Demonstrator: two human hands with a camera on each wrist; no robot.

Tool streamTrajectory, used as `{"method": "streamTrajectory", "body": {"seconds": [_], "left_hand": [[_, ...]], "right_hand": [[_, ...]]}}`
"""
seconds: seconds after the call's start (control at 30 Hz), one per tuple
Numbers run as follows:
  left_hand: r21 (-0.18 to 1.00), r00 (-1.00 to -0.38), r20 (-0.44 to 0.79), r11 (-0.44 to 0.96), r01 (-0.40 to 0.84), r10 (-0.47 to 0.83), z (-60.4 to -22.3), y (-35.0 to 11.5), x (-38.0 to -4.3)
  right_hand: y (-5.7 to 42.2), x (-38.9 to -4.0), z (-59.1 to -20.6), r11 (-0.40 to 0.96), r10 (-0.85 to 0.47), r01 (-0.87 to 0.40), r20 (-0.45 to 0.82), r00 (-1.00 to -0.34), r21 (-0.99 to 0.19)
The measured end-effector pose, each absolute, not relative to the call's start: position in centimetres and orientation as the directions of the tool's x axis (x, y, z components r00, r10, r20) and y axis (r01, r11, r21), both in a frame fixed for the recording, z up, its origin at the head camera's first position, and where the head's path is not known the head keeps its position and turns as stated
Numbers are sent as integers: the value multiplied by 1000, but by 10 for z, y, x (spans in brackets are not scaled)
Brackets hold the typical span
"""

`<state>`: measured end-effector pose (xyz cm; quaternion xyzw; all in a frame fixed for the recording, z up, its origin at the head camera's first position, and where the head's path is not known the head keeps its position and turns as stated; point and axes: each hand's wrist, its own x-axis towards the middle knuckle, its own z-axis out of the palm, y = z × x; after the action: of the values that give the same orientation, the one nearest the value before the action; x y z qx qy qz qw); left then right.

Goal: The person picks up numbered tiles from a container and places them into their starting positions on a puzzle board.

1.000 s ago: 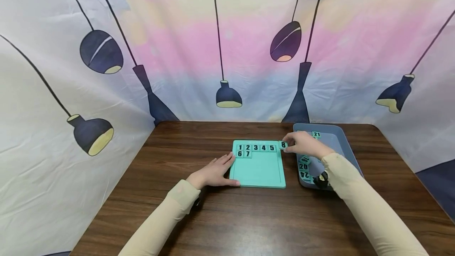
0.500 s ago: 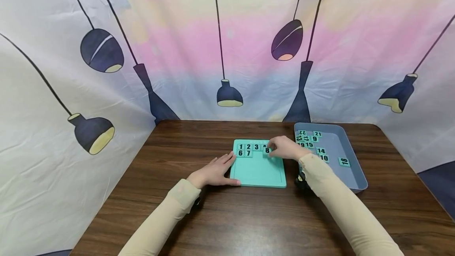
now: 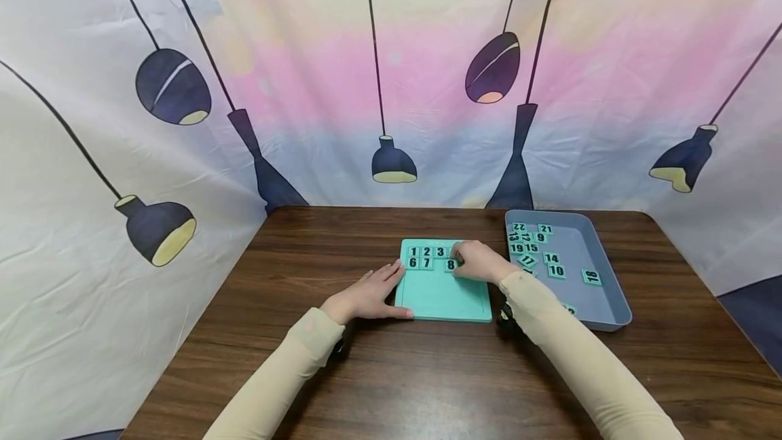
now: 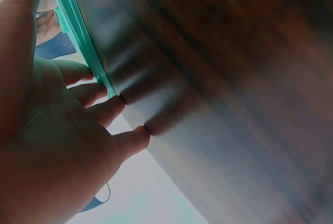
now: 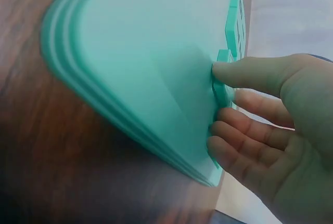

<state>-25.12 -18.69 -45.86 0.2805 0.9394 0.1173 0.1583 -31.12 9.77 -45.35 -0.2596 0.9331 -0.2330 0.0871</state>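
Observation:
A mint-green puzzle board point(image 3: 442, 299) lies on the table, with number tiles 1, 2 and 3 showing along its top row. Tiles 6 and 7 point(image 3: 426, 263) sit below them at the left. My right hand point(image 3: 479, 261) pinches the number 8 tile point(image 3: 450, 265) between thumb and fingers, a small gap to the right of tile 7, and covers the right end of the top row. In the right wrist view the thumb is at the edge of that tile point(image 5: 223, 91). My left hand point(image 3: 365, 296) rests with spread, straight fingers at the board's left edge.
To the board's right stands a blue-grey tray point(image 3: 574, 304) with several loose number tiles, among them 14, 10 and 18 point(image 3: 591, 277). My right forearm overlaps its near left corner. A printed curtain point(image 3: 332, 80) hangs behind the wooden table point(image 3: 342, 236).
My right hand has carried the number 8 tile from the board's upper right corner leftward and down into the second row, near tile 7. My left hand has stayed in place.

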Motion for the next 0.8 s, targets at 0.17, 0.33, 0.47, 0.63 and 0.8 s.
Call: {"method": "streamTrajectory", "body": {"seconds": [0.17,0.33,0.47,0.63,0.8], "left_hand": [[304,-795,-235,819,486,559,-458,-186,-251],[304,-796,-236,820,485,558,-457,-186,-250],[300,-800,-234,823,482,553,-457,-186,-250],[308,-803,-234,825,473,548,-458,-186,-250],[309,-800,-234,823,478,552,-458,-186,-251]], "right_hand": [[91,-311,-456,754,-509,-442,-6,-861,-486],[81,-312,-461,742,-517,-461,23,-856,-487],[73,-313,-462,742,-508,-452,24,-861,-495],[72,-313,-460,743,-511,-460,31,-859,-486],[75,-312,-456,736,-525,-466,20,-851,-490]]}}
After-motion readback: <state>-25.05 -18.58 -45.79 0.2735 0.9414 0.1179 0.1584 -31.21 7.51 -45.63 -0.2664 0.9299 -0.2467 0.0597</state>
